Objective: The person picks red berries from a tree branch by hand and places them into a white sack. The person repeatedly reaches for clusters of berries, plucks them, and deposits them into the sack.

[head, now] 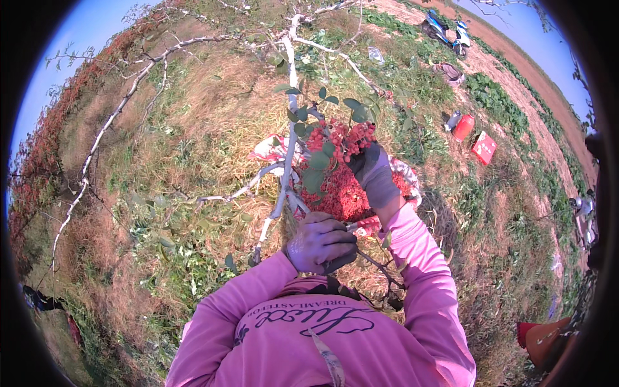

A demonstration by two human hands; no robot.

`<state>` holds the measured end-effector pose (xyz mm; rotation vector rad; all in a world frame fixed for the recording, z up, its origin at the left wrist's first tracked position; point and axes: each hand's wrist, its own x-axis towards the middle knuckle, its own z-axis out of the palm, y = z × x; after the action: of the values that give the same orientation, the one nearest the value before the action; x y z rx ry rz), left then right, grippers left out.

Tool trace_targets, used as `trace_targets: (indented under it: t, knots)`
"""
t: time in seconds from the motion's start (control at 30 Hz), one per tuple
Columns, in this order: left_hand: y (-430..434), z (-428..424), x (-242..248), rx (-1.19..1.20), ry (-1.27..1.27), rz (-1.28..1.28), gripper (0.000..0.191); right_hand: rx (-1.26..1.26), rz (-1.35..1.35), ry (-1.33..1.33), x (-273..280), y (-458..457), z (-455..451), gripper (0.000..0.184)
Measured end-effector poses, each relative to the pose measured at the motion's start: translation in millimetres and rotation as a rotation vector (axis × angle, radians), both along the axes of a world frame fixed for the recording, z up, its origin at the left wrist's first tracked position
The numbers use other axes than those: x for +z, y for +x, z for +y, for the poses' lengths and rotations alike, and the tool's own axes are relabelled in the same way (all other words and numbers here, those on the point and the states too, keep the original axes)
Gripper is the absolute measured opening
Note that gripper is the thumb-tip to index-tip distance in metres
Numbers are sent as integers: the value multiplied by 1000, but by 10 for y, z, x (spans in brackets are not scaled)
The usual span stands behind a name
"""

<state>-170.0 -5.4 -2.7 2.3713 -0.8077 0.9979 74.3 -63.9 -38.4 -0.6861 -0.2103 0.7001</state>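
My left hand point(325, 242), in a thin grey glove with dark fingers, is closed around a thin branch point(375, 262) in front of my chest. Higher up and to the right, my right hand point(373, 169), in a similar glove, has its fingers at the right edge of a red berry cluster point(338, 138), which looks like Sichuan pepper. Its fingertips are partly hidden by the berries. Oval green leaves point(316, 169) hang beside the cluster. Below it lies a heap of loose red berries point(346, 196) in a wide, patterned cloth bag point(411, 176), partly covered by my hands and the branches.
A pale main branch point(291, 116) rises before me, and a long side branch point(116, 109) arches left. Rightward on the grass are a red thermos point(464, 127), a clear bottle point(452, 120), a red box point(484, 148) and a basket point(449, 74). A blue-and-white scooter point(447, 34) stands farther off.
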Motion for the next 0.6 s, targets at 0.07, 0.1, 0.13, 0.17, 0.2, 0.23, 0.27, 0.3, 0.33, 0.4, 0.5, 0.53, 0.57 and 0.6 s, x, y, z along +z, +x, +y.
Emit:
trace_targets:
  t: [0.07,0.1,0.13,0.17,0.2,0.23,0.27,0.3,0.33,0.4,0.5,0.53,0.57,0.6]
  knots:
    - [9,22,-21,5,24,31,29,-20,-522,-237,-255,253,90,47]
    - [3,21,-38,8,33,52,29,-67,-607,-481,-351,317,82,52]
    - [13,21,-54,15,39,50,29,-70,-673,-657,-385,361,77,58]
    - [16,19,-73,19,45,52,30,-55,-643,-592,-358,381,41,56]
    - [21,19,-93,22,49,49,30,-43,-588,-534,-268,368,-32,54]
    - [27,20,-117,20,56,54,30,-39,-515,-572,-113,330,-106,45]
    - [29,20,-143,19,59,54,30,-8,-511,-493,87,245,-258,38]
    - [25,18,-169,18,64,48,30,-14,-579,-497,330,145,-395,32]
    - [17,22,-192,20,82,64,30,-26,-606,-460,577,14,-523,30]
    - [22,55,-222,26,132,74,29,-68,-655,-360,1041,-283,-740,33]
    - [37,52,-237,36,138,60,30,-69,-893,-323,1502,-650,-839,34]
    - [46,39,-233,32,130,46,29,-94,-972,-420,1587,-729,-833,32]
    - [62,24,-224,29,121,14,27,-125,-1051,-498,1638,-790,-817,30]
    - [71,12,-214,27,112,-19,26,-96,-1002,-546,1648,-838,-777,29]
